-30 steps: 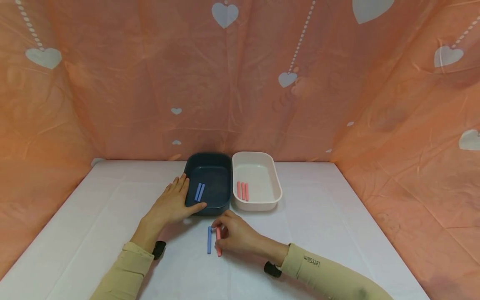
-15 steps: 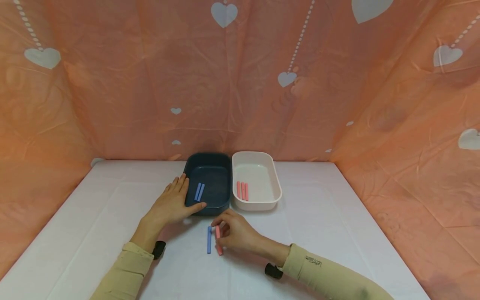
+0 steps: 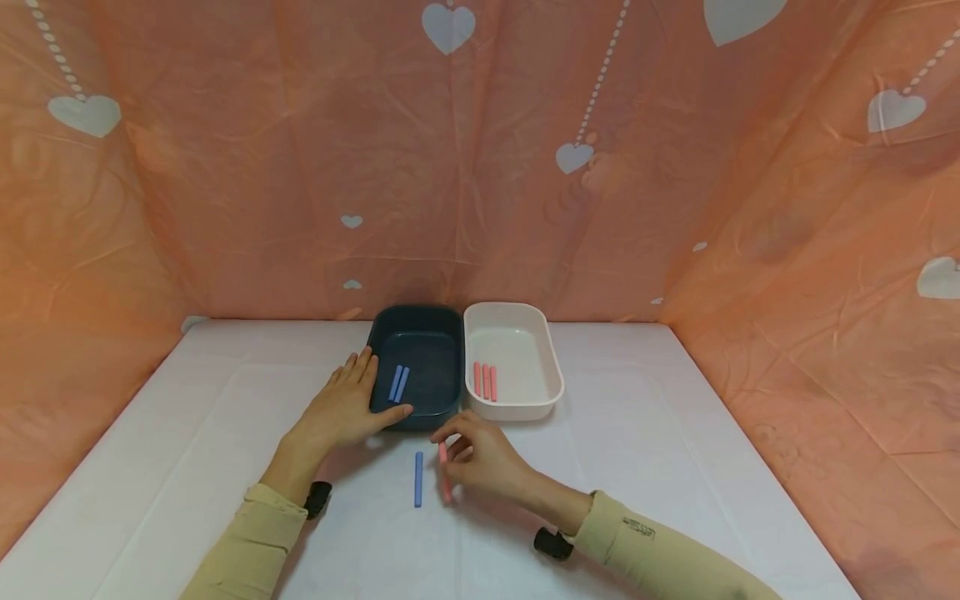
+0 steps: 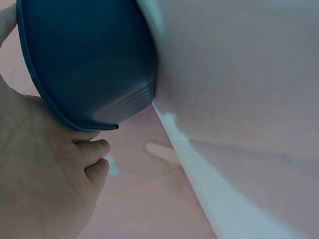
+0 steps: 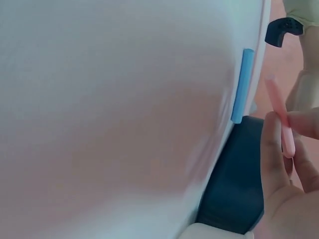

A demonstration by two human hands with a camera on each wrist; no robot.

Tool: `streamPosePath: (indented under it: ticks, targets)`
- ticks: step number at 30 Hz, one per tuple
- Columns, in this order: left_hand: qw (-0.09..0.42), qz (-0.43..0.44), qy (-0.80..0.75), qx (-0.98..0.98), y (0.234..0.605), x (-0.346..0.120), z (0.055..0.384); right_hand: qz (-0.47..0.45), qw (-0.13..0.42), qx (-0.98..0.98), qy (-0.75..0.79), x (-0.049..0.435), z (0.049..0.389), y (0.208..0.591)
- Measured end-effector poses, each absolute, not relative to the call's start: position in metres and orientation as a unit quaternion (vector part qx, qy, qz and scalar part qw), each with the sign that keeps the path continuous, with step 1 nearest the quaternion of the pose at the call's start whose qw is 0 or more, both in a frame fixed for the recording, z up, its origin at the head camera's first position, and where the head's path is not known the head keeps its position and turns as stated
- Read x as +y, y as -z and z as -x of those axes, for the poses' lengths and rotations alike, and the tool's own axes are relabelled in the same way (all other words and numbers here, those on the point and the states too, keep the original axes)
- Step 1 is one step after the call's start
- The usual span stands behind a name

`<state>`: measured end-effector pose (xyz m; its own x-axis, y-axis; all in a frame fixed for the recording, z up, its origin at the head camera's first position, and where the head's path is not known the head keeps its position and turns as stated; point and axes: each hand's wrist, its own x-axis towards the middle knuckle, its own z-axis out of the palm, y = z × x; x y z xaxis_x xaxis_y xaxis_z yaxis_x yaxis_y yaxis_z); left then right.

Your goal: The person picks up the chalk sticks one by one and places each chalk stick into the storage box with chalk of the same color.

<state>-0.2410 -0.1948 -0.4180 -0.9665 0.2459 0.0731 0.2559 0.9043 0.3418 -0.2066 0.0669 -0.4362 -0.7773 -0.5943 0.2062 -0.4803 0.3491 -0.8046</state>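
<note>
My right hand (image 3: 487, 457) pinches a pink chalk stick (image 5: 280, 114) between thumb and fingers, just above the white table. To its left a blue chalk stick (image 3: 418, 480) lies on the cloth. My left hand (image 3: 341, 410) rests against the dark blue tray (image 3: 435, 346), fingers straight along its left side and thumb over the front rim. Two blue chalk sticks (image 3: 399, 383) lie inside that tray. Beside it, a white tray (image 3: 534, 358) holds three pink chalk sticks (image 3: 486, 382). In the left wrist view, the dark tray's wall hides part of my left fingers.
Both trays stand side by side at the back of the white-covered table (image 3: 645, 467). An orange curtain (image 3: 300, 167) with white hearts closes off the back and both sides. A black band (image 3: 553, 543) sits at my right wrist.
The pink chalk stick has come up off the table in my right hand and shifted slightly right, away from the blue one. My left hand has stayed at the dark tray.
</note>
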Motion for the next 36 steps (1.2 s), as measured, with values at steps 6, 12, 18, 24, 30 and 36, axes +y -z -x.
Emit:
streamPosePath:
  ticks: [6, 12, 18, 24, 30, 36]
  targets:
    - [0.011, 0.127, 0.177, -0.976, 0.417, -0.194, 0.241, 0.289, 0.054, 0.821, 0.489, 0.073, 0.207, 0.428]
    - [0.013, 0.127, 0.181, -0.975, 0.416, -0.194, 0.240, 0.269, 0.019, 0.803, 0.531, 0.079, 0.213, 0.426]
    - [0.011, 0.130, 0.184, -0.974, 0.417, -0.195, 0.240, 0.258, -0.023, 0.795, 0.549, 0.085, 0.221, 0.425]
    - [0.012, 0.133, 0.183, -0.974, 0.416, -0.195, 0.239, 0.227, -0.037, 0.783, 0.577, 0.091, 0.230, 0.426]
    - [0.011, 0.134, 0.186, -0.973, 0.416, -0.195, 0.240, 0.198, -0.049, 0.784, 0.586, 0.098, 0.238, 0.426]
    - [0.007, 0.132, 0.186, -0.974, 0.416, -0.194, 0.240, 0.191, -0.070, 0.783, 0.588, 0.104, 0.244, 0.421]
